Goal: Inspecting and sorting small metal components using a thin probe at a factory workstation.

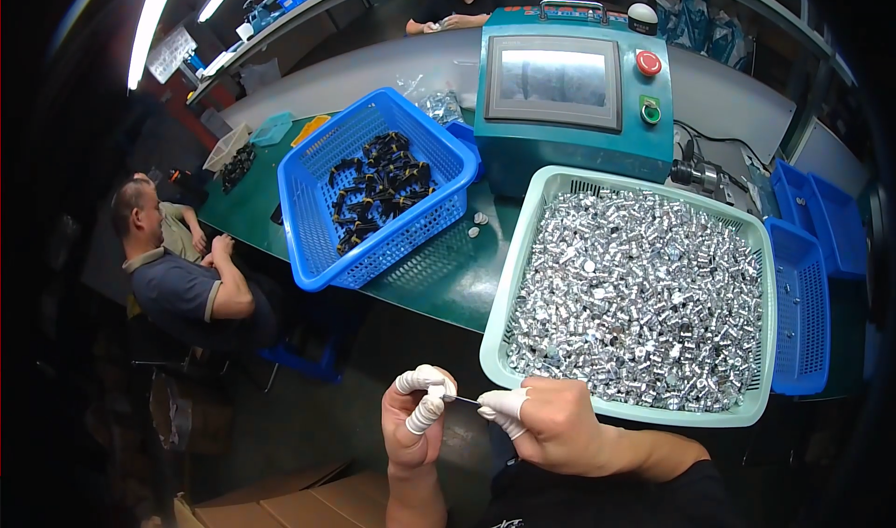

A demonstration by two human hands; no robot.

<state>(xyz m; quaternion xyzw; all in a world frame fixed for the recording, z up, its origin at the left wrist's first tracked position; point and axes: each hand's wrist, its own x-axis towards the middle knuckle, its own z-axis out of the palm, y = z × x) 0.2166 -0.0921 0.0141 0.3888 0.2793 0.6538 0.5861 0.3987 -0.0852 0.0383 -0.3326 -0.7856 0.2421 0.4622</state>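
Note:
My left hand and my right hand meet just in front of the pale green basket, with white finger covers on their thumbs and forefingers. A thin dark rod runs between their fingertips. My right thumb and forefinger pinch one end of it. The other end reaches into the closed fingertips of my left hand, where any small piece held there is hidden. Beside my hands, the basket is heaped with small shiny metal cylinders.
A blue basket of black cable-like pieces stands left on the green table. Behind is a teal machine with a screen. Blue trays lie at right. One person sits left; another is beyond the partition.

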